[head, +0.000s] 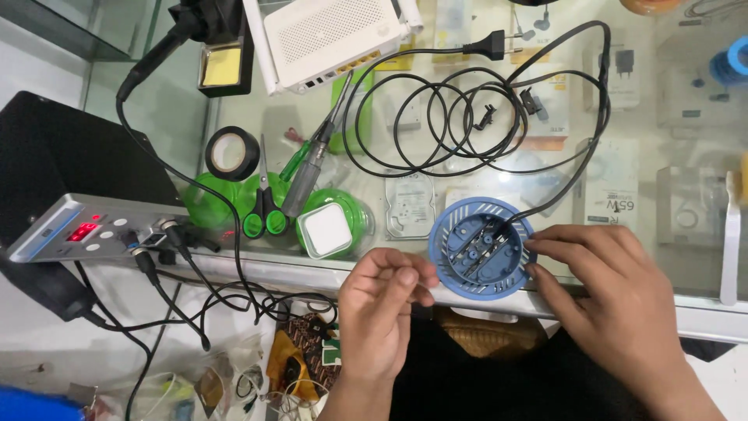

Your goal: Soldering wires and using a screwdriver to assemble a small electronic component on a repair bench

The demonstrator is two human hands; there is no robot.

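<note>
A round blue plastic housing [467, 234] with slotted walls and metal parts inside lies at the near edge of a glass counter [639, 249]. A black power cable [545, 117] runs from its inside to a coiled loop and a plug further back. My right hand [615, 300] rests against the housing's right rim, fingertips touching it. My left hand [382, 304] sits just left of the housing with fingers curled in, thumb and forefinger pinched; I cannot tell if anything small is between them.
A soldering station [78, 203] with a red display stands at left, cables hanging off it. Black tape roll [231, 153], green-handled scissors [263, 210], a screwdriver [312, 168], a white charger block [326, 231] and a white router [331, 35] lie on the counter.
</note>
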